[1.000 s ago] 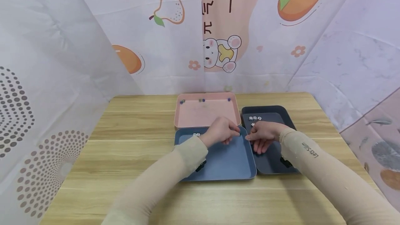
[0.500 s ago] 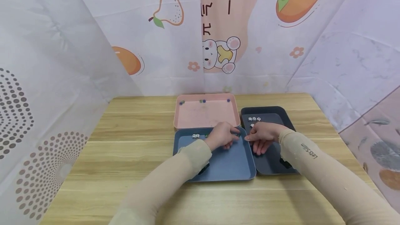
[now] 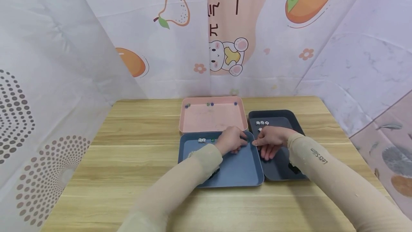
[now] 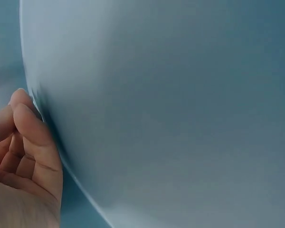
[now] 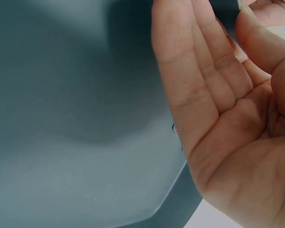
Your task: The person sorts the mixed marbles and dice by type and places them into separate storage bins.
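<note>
My left hand [image 3: 231, 140] reaches into the far right corner of the blue tray [image 3: 238, 174]. Its thumb and fingertips close around a small green die [image 3: 248, 141], which is mostly covered by the fingers; in the left wrist view the tips meet and the die is hidden. My right hand [image 3: 273, 139] holds the shared edge of the blue tray and the dark tray [image 3: 280, 171], thumb over the rim and fingers down inside the dark tray. Two white dice [image 3: 201, 140] and another green die [image 3: 212, 140] sit along the blue tray's far side.
A pink tray [image 3: 214, 119] stands behind the blue one, with several small blue and green dice [image 3: 210, 104] along its far wall. Several white dice [image 3: 262, 122] sit at the back of the dark tray. A wooden table [image 3: 138, 146] carries everything; a patterned curtain [image 3: 177, 56] hangs behind.
My left hand has shifted a little right toward the corner, its fingers parting and coming back around the green die. The green die near the white dice now shows. My right hand has stayed put.
</note>
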`<act>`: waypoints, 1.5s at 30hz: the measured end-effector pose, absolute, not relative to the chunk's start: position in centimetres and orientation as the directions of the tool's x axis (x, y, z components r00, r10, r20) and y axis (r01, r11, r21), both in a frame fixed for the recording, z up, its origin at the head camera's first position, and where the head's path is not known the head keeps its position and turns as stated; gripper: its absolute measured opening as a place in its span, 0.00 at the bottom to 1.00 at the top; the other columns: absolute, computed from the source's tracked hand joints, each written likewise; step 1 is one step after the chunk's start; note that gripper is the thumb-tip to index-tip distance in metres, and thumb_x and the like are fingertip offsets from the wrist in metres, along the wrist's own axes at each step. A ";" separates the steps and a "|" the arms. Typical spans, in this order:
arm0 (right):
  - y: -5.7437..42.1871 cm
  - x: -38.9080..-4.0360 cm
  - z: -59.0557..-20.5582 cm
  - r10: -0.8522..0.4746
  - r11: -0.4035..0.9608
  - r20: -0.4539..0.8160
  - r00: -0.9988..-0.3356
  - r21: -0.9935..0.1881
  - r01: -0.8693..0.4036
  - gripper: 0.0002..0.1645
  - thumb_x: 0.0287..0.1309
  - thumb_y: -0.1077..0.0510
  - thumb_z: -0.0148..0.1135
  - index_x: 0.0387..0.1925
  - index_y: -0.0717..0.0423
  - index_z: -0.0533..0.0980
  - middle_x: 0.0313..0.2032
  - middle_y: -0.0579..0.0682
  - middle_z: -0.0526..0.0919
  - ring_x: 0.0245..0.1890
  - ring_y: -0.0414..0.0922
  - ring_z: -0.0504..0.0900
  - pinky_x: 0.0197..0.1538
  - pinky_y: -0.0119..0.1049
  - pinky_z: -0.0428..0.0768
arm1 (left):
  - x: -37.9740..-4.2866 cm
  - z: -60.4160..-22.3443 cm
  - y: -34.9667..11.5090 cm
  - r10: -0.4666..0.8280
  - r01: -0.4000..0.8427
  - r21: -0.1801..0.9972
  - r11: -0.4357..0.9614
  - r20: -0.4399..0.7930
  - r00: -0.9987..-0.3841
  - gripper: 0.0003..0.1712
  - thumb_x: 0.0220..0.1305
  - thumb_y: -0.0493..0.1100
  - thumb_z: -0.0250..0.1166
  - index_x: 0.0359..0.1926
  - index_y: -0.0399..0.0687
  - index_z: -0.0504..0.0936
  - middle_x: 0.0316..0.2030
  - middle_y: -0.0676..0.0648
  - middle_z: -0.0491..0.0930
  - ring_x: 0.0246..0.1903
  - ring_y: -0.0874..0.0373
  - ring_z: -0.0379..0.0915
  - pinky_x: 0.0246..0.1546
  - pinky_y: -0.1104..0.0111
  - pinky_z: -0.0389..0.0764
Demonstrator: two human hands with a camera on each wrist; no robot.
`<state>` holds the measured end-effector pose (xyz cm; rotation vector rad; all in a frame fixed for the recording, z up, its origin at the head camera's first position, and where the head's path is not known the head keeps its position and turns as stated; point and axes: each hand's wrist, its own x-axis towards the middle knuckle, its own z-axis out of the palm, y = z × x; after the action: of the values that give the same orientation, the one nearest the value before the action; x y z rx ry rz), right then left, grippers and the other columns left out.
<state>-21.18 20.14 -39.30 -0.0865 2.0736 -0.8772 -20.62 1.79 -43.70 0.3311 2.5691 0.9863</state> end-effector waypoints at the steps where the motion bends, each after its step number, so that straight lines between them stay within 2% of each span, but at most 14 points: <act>1: 20.1 -21.2 -39.3 -0.361 0.751 -0.690 -0.628 -0.614 0.244 0.19 0.63 0.51 0.57 0.34 0.66 0.76 0.28 0.63 0.83 0.26 0.53 0.84 0.32 0.46 0.83 | -20.6 -43.8 1.9 0.342 0.094 0.671 0.735 -0.248 -0.907 0.14 0.56 0.44 0.68 0.45 0.52 0.84 0.10 0.50 0.76 0.08 0.60 0.72 0.11 0.71 0.74; 10: 20.2 -21.2 -39.4 -0.367 0.748 -0.690 -0.624 -0.618 0.243 0.19 0.63 0.50 0.56 0.34 0.66 0.76 0.28 0.62 0.83 0.26 0.53 0.84 0.32 0.46 0.83 | -20.5 -43.9 2.8 0.331 0.134 0.593 0.794 -0.236 -0.914 0.08 0.57 0.45 0.68 0.39 0.55 0.86 0.10 0.54 0.75 0.08 0.63 0.72 0.12 0.71 0.74; 19: 20.1 -21.2 -39.4 -0.372 0.751 -0.687 -0.624 -0.618 0.234 0.20 0.63 0.50 0.56 0.34 0.66 0.76 0.28 0.62 0.83 0.26 0.53 0.84 0.32 0.46 0.82 | -20.7 -44.0 3.0 0.349 0.189 0.543 0.818 -0.208 -0.914 0.08 0.56 0.45 0.69 0.38 0.57 0.86 0.23 0.60 0.77 0.09 0.65 0.73 0.13 0.73 0.74; 22: 20.1 -21.2 -39.4 -0.369 0.752 -0.687 -0.625 -0.616 0.233 0.20 0.63 0.50 0.56 0.34 0.66 0.76 0.28 0.62 0.83 0.26 0.53 0.84 0.32 0.46 0.82 | -20.7 -43.7 2.9 0.369 0.192 0.565 0.802 -0.217 -0.904 0.08 0.56 0.44 0.69 0.39 0.55 0.86 0.24 0.58 0.79 0.09 0.64 0.73 0.12 0.73 0.74; 28: 20.1 -21.2 -39.4 -0.365 0.753 -0.687 -0.629 -0.614 0.234 0.19 0.63 0.50 0.56 0.34 0.66 0.76 0.27 0.62 0.83 0.26 0.53 0.84 0.32 0.46 0.83 | -20.8 -42.5 1.9 0.427 0.187 0.656 0.732 -0.227 -0.875 0.08 0.56 0.42 0.68 0.39 0.50 0.86 0.16 0.50 0.80 0.11 0.60 0.74 0.13 0.72 0.75; 31: 20.1 -21.2 -39.4 -0.361 0.752 -0.687 -0.630 -0.614 0.239 0.19 0.63 0.51 0.57 0.34 0.66 0.76 0.27 0.62 0.83 0.26 0.53 0.84 0.32 0.46 0.83 | -20.9 -41.8 1.2 0.447 0.206 0.676 0.708 -0.203 -0.871 0.08 0.57 0.42 0.68 0.39 0.50 0.86 0.16 0.49 0.79 0.12 0.60 0.75 0.14 0.71 0.76; 40: 20.1 -21.1 -39.4 -0.363 0.749 -0.686 -0.630 -0.617 0.241 0.18 0.63 0.51 0.57 0.33 0.66 0.76 0.27 0.61 0.83 0.27 0.53 0.84 0.32 0.46 0.83 | -22.3 -39.8 -1.6 0.439 0.221 0.716 0.663 -0.132 -0.889 0.08 0.57 0.44 0.68 0.39 0.53 0.86 0.16 0.47 0.79 0.12 0.58 0.75 0.15 0.68 0.78; 45: 20.0 -21.0 -39.4 -0.367 0.748 -0.680 -0.635 -0.621 0.233 0.18 0.63 0.52 0.56 0.33 0.66 0.76 0.27 0.62 0.83 0.27 0.54 0.84 0.32 0.46 0.83 | -23.4 -38.4 -3.6 0.404 0.192 0.736 0.649 -0.120 -0.907 0.08 0.59 0.46 0.66 0.40 0.53 0.86 0.20 0.44 0.81 0.15 0.56 0.76 0.18 0.66 0.79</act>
<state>-21.03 19.99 -39.37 -0.1002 2.0818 -0.8815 -23.42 -3.57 -38.42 0.4798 2.5963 1.1129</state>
